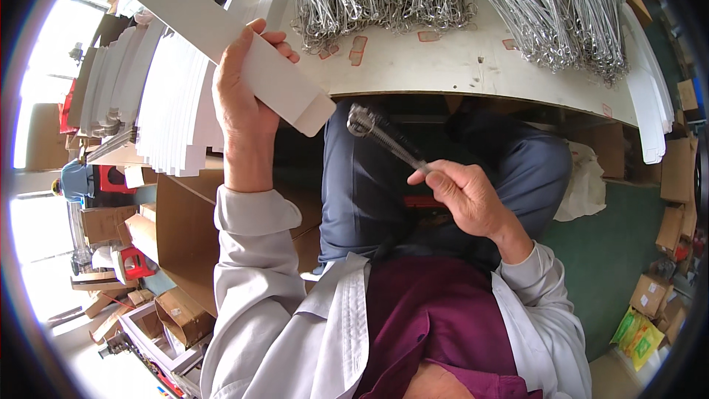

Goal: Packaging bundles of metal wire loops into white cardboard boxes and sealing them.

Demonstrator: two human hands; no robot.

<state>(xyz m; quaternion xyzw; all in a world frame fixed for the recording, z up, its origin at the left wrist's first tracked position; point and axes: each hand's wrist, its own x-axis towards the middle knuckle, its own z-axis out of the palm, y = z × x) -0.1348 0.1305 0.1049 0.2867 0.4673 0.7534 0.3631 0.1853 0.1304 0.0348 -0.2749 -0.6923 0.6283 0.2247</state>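
My left hand is wrapped round a long, narrow white box, tilted with its near end toward the middle of the view. In my right hand, the fingers pinch a small bundle of thin wire brushes. Looped metal ends of that bundle point toward the box's near end, a short gap apart from it. Whether the box end is open cannot be made out. Beyond my hands, a heap of similar wire brushes lies on the table, with another heap of wire brushes to its right.
The pale table has its front edge just above my knees. Stacked white boxes stand at its left, and white strips hang at its right end. A large cardboard carton sits beside my left arm. More cardboard boxes line the right.
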